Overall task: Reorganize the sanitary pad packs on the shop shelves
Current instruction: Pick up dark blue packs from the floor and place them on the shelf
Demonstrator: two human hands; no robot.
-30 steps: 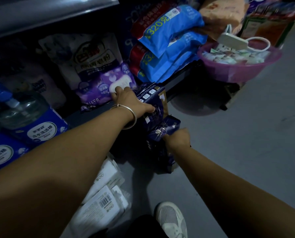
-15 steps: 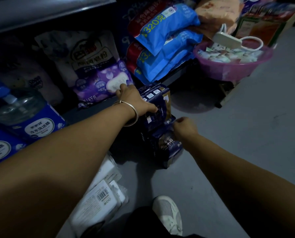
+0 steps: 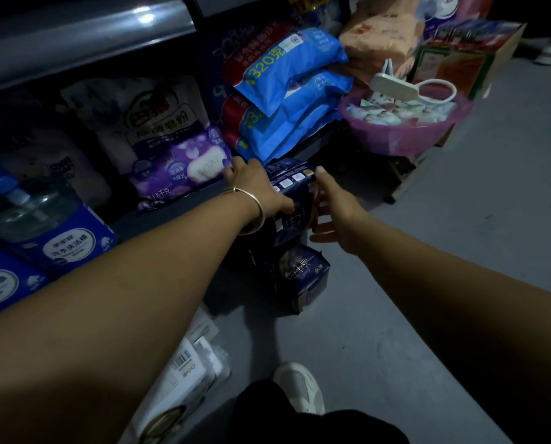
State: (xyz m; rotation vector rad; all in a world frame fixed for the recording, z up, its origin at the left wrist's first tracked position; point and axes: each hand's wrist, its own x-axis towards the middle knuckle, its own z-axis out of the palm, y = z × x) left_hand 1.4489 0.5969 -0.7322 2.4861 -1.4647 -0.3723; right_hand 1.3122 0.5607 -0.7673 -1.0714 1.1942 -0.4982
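1. Stack of dark navy sanitary pad packs (image 3: 292,219) stands on the floor near the centre of view, just in front of the bottom shelf (image 3: 158,216); a purple bag (image 3: 184,168) lies at ten o'clock from it.
2. Left hand (image 3: 258,187) rests on the top pack, fingers curled over its near edge, grasping it.
3. Right hand (image 3: 335,209) hovers at three o'clock of the stack, fingers spread and holding nothing (half a second ago it was closed on the lower pack (image 3: 303,277), which now sits apart at six o'clock).
4. To do this well, I judge the right palm should close flat against the stack's side so both hands square the packs before lifting.
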